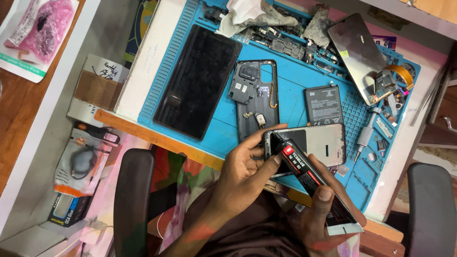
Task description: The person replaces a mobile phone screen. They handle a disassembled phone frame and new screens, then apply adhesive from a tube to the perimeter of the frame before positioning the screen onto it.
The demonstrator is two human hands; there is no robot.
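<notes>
a black glue tube (304, 172) with a red label lies tilted, nozzle touching the corner of a silver phone frame (316, 143) held above the blue mat's edge.

Open blue mat (295, 90) between the stripped phone frame (257, 95) and the battery (323, 104). Blocked farther back by loose boards and a rag (247, 14). Hemmed left by the dark screen panel (197, 81), right by a screwdriver (365, 133).
</notes>
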